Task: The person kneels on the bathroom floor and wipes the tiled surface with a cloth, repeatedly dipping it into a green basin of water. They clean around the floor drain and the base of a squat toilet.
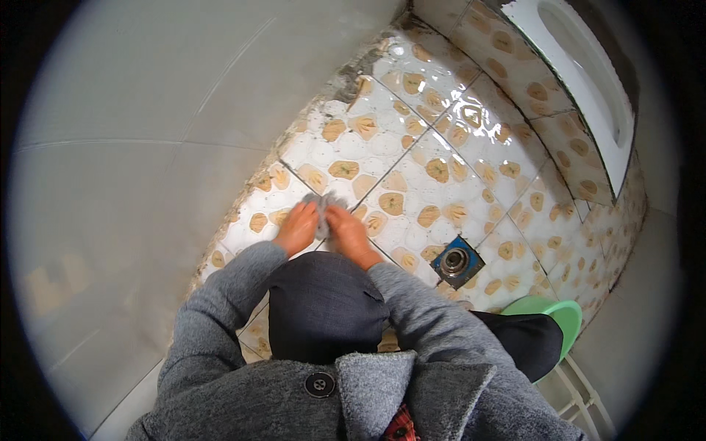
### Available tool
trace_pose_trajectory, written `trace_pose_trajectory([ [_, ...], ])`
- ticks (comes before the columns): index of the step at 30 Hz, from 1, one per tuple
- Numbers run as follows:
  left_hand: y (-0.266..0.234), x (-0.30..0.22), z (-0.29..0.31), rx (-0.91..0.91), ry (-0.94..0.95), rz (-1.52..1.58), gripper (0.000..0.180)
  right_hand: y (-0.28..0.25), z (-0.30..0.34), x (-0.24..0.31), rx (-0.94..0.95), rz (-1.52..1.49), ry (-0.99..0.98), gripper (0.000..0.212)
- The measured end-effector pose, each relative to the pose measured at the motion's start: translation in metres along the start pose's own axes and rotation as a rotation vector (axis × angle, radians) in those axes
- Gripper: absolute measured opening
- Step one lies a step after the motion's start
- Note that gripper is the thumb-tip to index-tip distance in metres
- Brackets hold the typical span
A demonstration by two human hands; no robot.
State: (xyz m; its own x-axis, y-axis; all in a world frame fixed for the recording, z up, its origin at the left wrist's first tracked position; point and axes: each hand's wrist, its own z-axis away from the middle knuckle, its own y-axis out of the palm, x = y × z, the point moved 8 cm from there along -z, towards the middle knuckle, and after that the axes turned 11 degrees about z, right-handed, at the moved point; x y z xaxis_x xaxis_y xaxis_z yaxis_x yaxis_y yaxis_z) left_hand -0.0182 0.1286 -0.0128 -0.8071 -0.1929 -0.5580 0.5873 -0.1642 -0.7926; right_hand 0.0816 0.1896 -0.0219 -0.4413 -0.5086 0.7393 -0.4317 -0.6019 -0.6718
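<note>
My left hand [298,228] and my right hand [348,234] come together just ahead of my bent knee, low over the patterned floor tiles. Between them is a small crumpled grey rag [322,226], partly hidden by the fingers and somewhat blurred. Fingers of both hands are closed on it, and tufts of it stick out past the fingertips. Whether it touches the tiles I cannot tell.
A square floor drain [457,262] with a blue rim lies to the right. Beyond it stand a green basin [566,323] and a white rack [585,400]. A squat toilet [581,73] sits on a tiled step [533,81] at far right. Wet tiles [471,117] shine; a grey wall [147,147] rises left.
</note>
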Motion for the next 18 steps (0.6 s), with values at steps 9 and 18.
trace_pose_trajectory([
  [9, -0.087, 0.006, 0.002, -0.414, -0.187, 0.341, 0.014, -0.059, -0.083, -0.019, -0.063, -0.282, 0.130, 0.028],
  [18, -0.039, -0.052, -0.133, -0.383, 0.177, -0.004, 0.004, -0.120, -0.077, -0.133, -0.292, 0.364, 0.146, 0.051],
])
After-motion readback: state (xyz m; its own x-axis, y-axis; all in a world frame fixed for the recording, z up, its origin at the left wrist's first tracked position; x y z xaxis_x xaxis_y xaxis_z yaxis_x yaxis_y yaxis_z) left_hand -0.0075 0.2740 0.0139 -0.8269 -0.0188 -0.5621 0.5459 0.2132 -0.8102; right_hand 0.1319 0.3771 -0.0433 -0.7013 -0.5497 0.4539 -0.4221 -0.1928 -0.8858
